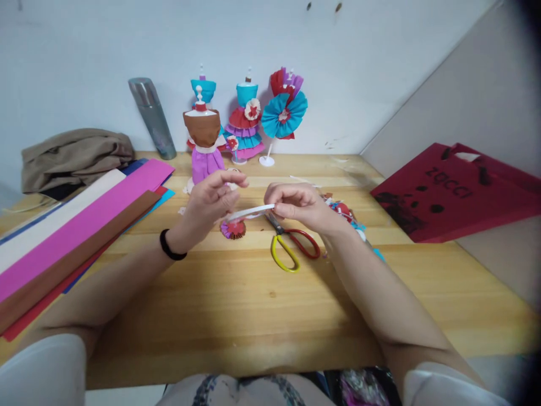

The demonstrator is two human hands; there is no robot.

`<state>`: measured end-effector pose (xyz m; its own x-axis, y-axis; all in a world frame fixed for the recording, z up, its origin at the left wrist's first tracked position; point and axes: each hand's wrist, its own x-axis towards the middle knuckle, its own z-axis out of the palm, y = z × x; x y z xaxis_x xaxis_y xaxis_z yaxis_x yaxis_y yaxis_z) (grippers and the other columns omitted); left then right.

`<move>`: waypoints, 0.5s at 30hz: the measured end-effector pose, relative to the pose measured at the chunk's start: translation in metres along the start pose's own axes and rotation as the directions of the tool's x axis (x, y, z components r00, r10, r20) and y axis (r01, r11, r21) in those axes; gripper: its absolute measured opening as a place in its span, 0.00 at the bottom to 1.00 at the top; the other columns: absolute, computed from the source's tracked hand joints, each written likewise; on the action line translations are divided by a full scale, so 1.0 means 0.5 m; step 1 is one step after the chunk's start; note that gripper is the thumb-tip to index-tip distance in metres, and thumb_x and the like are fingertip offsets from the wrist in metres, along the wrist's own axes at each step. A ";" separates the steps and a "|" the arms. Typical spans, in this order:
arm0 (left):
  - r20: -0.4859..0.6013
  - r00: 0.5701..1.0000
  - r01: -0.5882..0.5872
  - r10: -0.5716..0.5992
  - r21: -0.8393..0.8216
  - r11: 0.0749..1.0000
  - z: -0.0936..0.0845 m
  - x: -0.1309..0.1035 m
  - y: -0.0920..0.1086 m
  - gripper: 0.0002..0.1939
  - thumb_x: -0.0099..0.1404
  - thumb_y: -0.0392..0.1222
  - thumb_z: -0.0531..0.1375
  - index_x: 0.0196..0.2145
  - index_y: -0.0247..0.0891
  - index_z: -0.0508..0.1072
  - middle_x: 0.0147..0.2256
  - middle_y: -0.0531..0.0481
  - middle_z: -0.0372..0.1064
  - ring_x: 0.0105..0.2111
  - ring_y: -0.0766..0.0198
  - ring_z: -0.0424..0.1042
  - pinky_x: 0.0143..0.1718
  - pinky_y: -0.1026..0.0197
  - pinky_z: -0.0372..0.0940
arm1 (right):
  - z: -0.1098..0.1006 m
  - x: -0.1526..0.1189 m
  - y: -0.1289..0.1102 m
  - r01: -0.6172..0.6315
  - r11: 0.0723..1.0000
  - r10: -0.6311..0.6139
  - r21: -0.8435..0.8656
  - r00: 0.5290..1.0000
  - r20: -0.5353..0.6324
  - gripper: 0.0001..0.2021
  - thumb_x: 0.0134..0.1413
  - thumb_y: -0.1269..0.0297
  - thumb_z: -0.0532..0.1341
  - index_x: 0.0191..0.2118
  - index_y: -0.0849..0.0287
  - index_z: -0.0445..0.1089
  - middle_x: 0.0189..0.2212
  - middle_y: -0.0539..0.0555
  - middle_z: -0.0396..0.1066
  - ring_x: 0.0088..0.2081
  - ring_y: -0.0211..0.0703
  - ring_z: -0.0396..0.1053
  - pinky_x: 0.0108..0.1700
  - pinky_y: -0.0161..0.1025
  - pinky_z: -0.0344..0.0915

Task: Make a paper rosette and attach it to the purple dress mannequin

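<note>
A narrow white strip [256,210] stretches above the table, its right end pinched between the thumb and fingers of my right hand [302,206]. My left hand [211,206] is beside the strip's blurred left end, with its forefinger stretched out and its thumb apart from it. Whether that hand touches the strip I cannot tell. Below the strip, a pleated purple, red and brown rosette [234,230] lies on the table. Scissors [293,248] with one yellow and one red handle lie just below my right hand, their blades partly hidden.
Small dress forms in crepe-paper outfits [245,121] and a blue paper flower on a stand [284,115] line the wall. Coloured paper sheets [97,225], brown cloth [76,155] and a grey flask [153,121] are leftward. Paper scraps [344,213] and a red bag [456,194] are rightward.
</note>
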<state>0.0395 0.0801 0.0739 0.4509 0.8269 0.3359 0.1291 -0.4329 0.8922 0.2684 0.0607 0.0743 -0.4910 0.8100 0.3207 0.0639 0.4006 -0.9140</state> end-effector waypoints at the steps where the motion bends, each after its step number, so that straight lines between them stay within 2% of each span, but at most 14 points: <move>1: -0.004 1.000 0.029 -0.030 -0.139 0.990 -0.004 0.006 -0.006 0.11 0.67 0.44 0.56 0.43 0.36 0.71 0.43 0.44 0.73 0.23 0.71 0.61 0.24 0.65 0.59 | -0.010 0.000 -0.006 0.015 0.997 -0.017 -0.073 0.999 -0.028 0.19 0.54 0.46 0.66 0.29 0.59 0.71 0.26 0.49 0.65 0.27 0.35 0.60 0.30 0.36 0.57; 3: 0.018 0.996 0.087 -0.085 -0.267 0.960 -0.012 0.015 -0.017 0.11 0.65 0.46 0.58 0.38 0.34 0.73 0.34 0.46 0.73 0.22 0.72 0.59 0.21 0.66 0.55 | -0.028 0.000 -0.014 0.021 0.987 -0.028 -0.158 0.999 -0.043 0.18 0.54 0.47 0.65 0.28 0.58 0.70 0.27 0.49 0.65 0.28 0.37 0.61 0.31 0.37 0.58; 6: 0.040 0.990 0.139 -0.133 -0.287 0.948 -0.022 0.017 -0.022 0.15 0.65 0.50 0.59 0.33 0.33 0.74 0.28 0.48 0.70 0.21 0.72 0.59 0.20 0.67 0.53 | -0.045 -0.002 -0.014 0.034 0.983 -0.041 -0.178 0.999 -0.035 0.18 0.56 0.47 0.64 0.28 0.58 0.70 0.27 0.50 0.65 0.29 0.38 0.62 0.31 0.37 0.59; 10: 0.056 0.989 0.144 -0.134 -0.223 0.964 -0.029 0.005 -0.003 0.20 0.66 0.55 0.57 0.32 0.33 0.75 0.21 0.52 0.63 0.20 0.70 0.60 0.21 0.66 0.54 | -0.056 -0.005 -0.004 0.035 0.981 -0.043 -0.191 0.998 -0.039 0.16 0.56 0.49 0.63 0.28 0.57 0.71 0.27 0.51 0.65 0.30 0.39 0.63 0.32 0.38 0.59; 13: 0.030 0.996 0.093 -0.090 -0.127 0.987 -0.036 -0.003 0.020 0.23 0.66 0.58 0.56 0.31 0.34 0.76 0.20 0.52 0.62 0.21 0.70 0.61 0.21 0.66 0.54 | -0.059 -0.007 0.000 0.001 0.977 -0.012 -0.214 0.999 -0.052 0.14 0.57 0.51 0.64 0.29 0.57 0.71 0.29 0.51 0.66 0.31 0.39 0.63 0.32 0.38 0.59; 15: 0.043 0.995 0.089 -0.087 -0.066 0.994 -0.039 -0.006 0.035 0.22 0.65 0.57 0.57 0.28 0.34 0.75 0.20 0.53 0.61 0.21 0.70 0.60 0.20 0.67 0.53 | -0.060 -0.008 0.000 -0.004 0.975 -0.010 -0.223 0.998 -0.060 0.13 0.56 0.53 0.64 0.29 0.57 0.71 0.29 0.51 0.66 0.31 0.39 0.63 0.32 0.38 0.59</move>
<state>0.0232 0.0769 0.0941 0.4759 0.8450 0.2439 0.1102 -0.3324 0.9367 0.2966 0.0704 0.0803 -0.4387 0.8303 0.3437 0.2575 0.4826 -0.8371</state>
